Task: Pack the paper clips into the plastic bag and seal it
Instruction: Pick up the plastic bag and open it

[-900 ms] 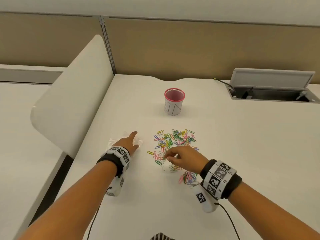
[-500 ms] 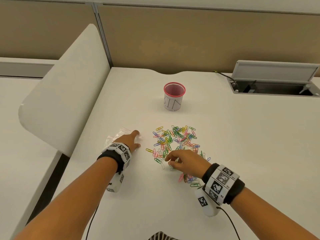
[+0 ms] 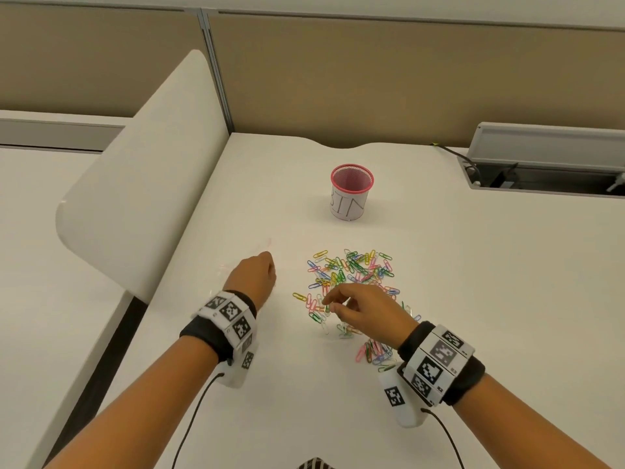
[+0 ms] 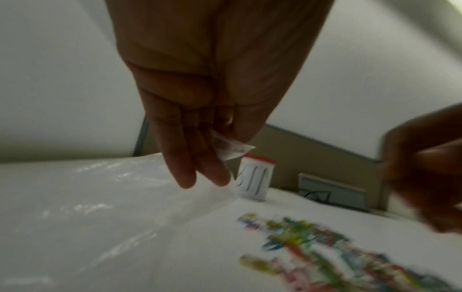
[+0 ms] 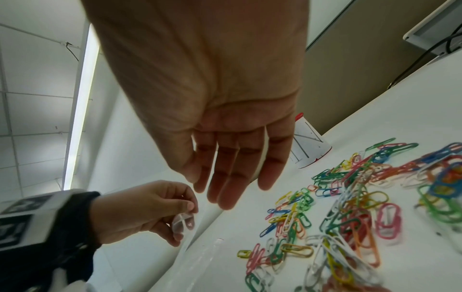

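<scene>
A loose pile of coloured paper clips lies on the white desk. My left hand is to the left of the pile. In the left wrist view it pinches a corner of the clear plastic bag between thumb and fingers, and the rest of the bag trails on the desk. The right wrist view shows the same pinch on the bag. My right hand hovers over the near left part of the pile. Its fingers are nearly straight and hold nothing.
A pink mesh cup with a paper label stands behind the clips. A white divider panel rises along the desk's left edge. An open cable hatch sits at the back right.
My left hand, which lay flat on the bag, now pinches its corner and lifts it. My right hand has stayed over the near left of the pile.
</scene>
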The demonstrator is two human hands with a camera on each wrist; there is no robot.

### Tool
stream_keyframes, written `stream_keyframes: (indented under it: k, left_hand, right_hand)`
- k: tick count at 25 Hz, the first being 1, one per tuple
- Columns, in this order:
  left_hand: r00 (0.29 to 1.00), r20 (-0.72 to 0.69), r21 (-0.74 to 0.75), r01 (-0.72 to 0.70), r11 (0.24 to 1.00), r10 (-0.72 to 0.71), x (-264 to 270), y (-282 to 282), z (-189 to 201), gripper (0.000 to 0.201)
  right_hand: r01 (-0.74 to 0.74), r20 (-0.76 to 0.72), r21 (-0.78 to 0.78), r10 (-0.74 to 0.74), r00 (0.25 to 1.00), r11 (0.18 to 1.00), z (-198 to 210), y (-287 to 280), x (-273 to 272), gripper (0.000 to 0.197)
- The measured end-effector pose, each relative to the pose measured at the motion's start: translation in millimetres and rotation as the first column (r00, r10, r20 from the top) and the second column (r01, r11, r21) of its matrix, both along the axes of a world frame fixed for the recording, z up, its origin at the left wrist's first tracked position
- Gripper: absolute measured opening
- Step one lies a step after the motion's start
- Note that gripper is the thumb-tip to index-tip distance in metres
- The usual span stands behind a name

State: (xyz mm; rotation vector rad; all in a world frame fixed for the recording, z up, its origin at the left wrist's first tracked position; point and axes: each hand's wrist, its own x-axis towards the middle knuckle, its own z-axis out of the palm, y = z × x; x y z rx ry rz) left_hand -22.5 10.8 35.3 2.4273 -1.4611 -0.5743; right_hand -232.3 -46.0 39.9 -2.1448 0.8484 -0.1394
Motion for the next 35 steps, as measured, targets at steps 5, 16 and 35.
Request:
stream_keyframes:
  k: [5,16,35]
  left_hand:
    - [0.997,-0.077,-0.216,-0.034,0.976,0.018,-39,31,26,0.027]
    - [0.965,-0.222,-0.335,-0.208,0.919,0.138,-68,48,29,0.010]
    - [0.981,0.035,-0.372,-0.166,0.913,0.192,-57,56,43,0.033]
  right_hand:
    - [0.069,0.106,0.081,-0.077,0.991,0.994,6,3,11,0.016]
    - [0.207,0.236,0.173,-0.245,0.940,0.963,9,16,30,0.020]
    - [0.256,0.267,0.013,-0.250,0.931,0.967,25,18,31,0.020]
